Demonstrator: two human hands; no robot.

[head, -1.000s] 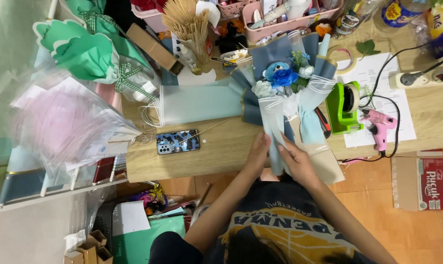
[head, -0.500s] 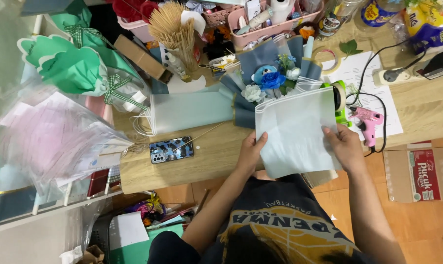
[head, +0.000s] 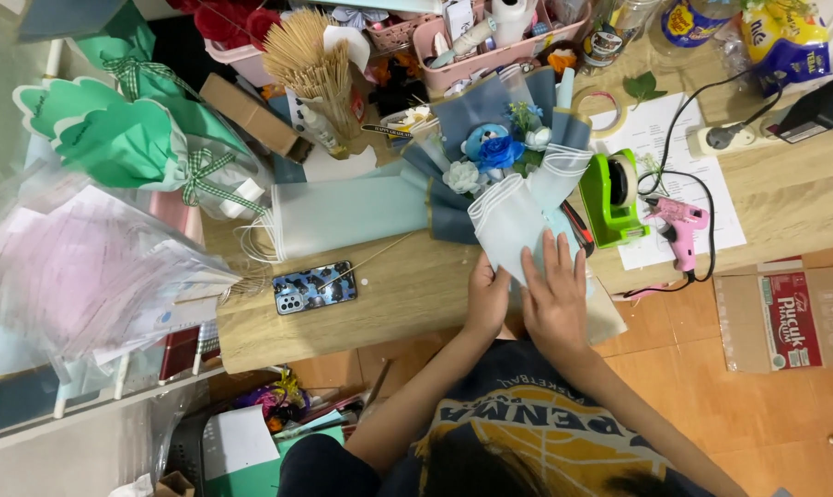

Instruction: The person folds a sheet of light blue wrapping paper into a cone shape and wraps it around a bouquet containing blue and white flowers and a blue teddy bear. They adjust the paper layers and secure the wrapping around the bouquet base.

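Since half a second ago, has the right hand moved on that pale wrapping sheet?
Yes. The right hand has slid inward, away from the pink glue gun, and now lies flat on the pale wrapping sheet close beside the left hand.

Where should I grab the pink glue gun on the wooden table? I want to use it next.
Grip the pink glue gun by its handle, which points toward the table's near edge, coming from the right. Its cord loops off to the left, beside the green tape dispenser.

Single head view, steeply down, mid-range
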